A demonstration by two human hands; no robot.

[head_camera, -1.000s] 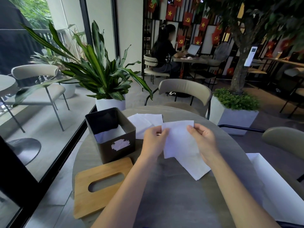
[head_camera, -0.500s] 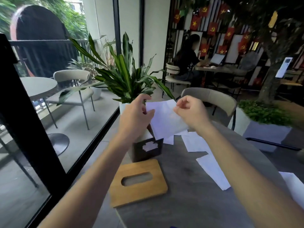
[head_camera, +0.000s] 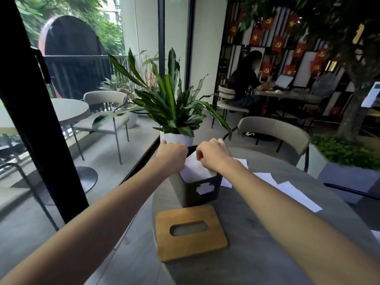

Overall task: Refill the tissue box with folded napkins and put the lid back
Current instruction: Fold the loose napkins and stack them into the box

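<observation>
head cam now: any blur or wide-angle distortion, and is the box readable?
Head view: soft daylight, no glare on the tissue box; mild motion blur on both hands and the napkin; wooden lid fairly sharp; window frame leans from wide-angle distortion.

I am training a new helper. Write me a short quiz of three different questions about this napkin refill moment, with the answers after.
1. True or false: the wooden lid sits on the tissue box.
2. Which hand is nearer the window side of the box: A) left hand, B) right hand?
3. Fill in: the napkin under the hands lies ____ the open box, while loose napkins lie on the table.

Key: 1. false, it lies flat on the table in front of the box; 2. A; 3. in the top of.
</observation>
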